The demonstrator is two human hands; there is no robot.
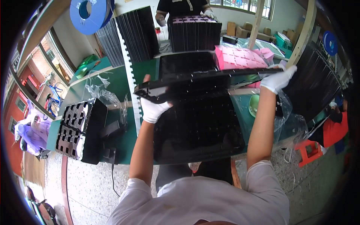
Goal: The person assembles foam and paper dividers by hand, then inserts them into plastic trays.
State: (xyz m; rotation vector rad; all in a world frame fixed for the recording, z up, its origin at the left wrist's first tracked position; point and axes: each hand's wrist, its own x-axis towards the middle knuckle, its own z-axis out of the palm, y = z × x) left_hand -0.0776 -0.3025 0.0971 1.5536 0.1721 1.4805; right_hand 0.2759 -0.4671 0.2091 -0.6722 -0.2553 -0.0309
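Two white-gloved hands, left hand [153, 108] and right hand [278, 79], each grip one black plastic tray [202, 80] at frame centre; one blue reel [90, 13] upper left.

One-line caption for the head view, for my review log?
Gloved left hand and right hand hold a black tray by its ends above a stack of trays on a green table.

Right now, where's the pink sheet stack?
In the head view, the pink sheet stack lies right of centre on the green table, just beyond the black tray held by both gloved hands, nearest the right hand.
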